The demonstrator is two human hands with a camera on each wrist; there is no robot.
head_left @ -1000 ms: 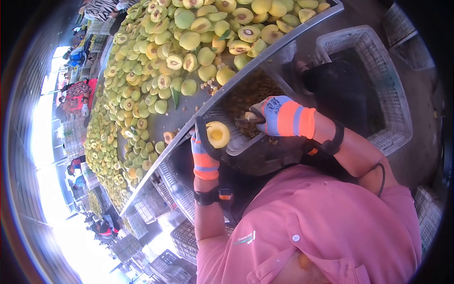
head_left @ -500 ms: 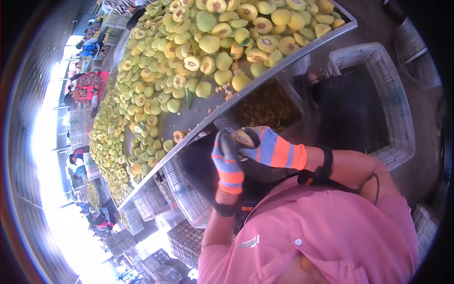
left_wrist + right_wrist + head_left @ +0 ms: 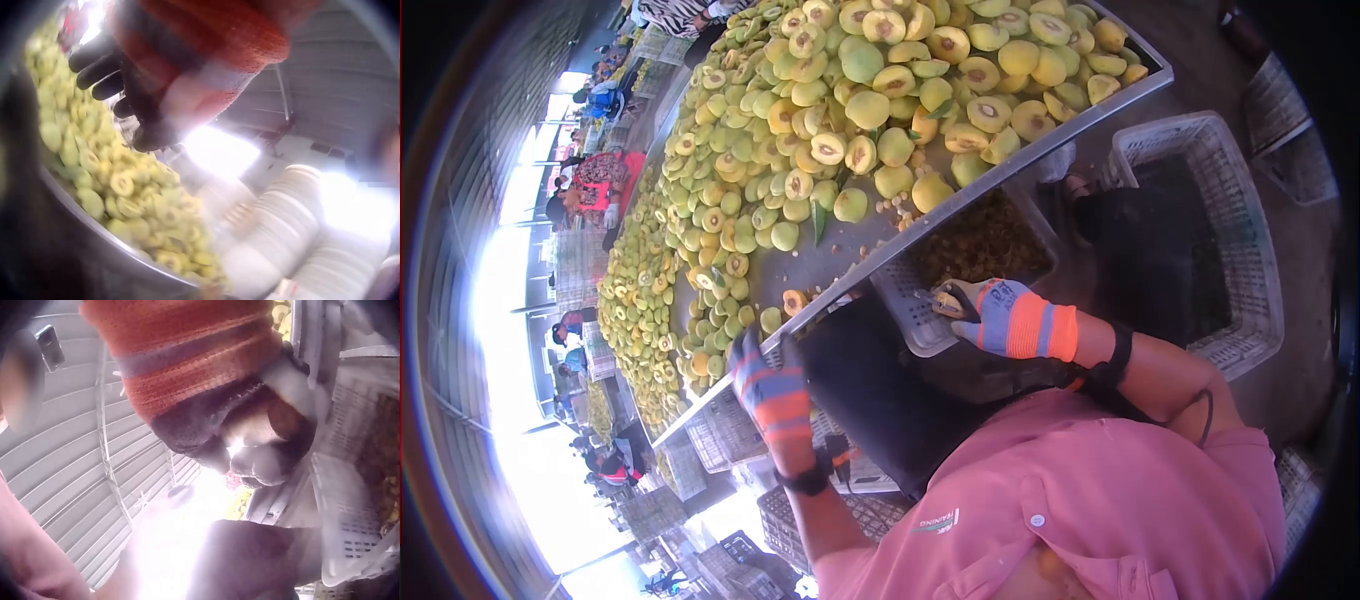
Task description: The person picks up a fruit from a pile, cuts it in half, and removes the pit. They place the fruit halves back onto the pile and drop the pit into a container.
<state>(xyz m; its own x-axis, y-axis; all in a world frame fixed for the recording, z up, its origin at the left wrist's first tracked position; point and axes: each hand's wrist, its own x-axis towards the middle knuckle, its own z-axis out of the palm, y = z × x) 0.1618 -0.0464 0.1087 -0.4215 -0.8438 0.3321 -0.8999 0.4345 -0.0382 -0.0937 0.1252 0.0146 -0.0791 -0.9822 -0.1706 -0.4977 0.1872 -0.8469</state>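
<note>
The gloved left hand [image 3: 772, 392] is at the near rim of the fruit-covered table [image 3: 825, 297], fingers extended, with no fruit visible in it. In the left wrist view the left hand [image 3: 181, 62] has its dark fingertips spread above the yellow-green fruit [image 3: 122, 183]. Over a white crate [image 3: 927, 338], the gloved right hand [image 3: 1020, 320] grips a small tool [image 3: 947, 300] with a metallic tip. Seen from the right wrist, the right hand [image 3: 212, 381] curls round the tool's pale brown handle [image 3: 250, 427]; its tip is hidden there.
Halved fruit [image 3: 828, 149] is heaped across the table, some cut faces showing pits. Brown scraps [image 3: 990, 240] lie in a container below the edge. A large pale crate [image 3: 1255, 240] stands at right, stacked crates [image 3: 725, 435] at lower left. Other people [image 3: 605, 185] are in the background.
The hands came together, then parted. The left moved left to the table rim, and the halved fruit seen in it earlier no longer shows. The right hand, still gripping the tool, moved slightly right.
</note>
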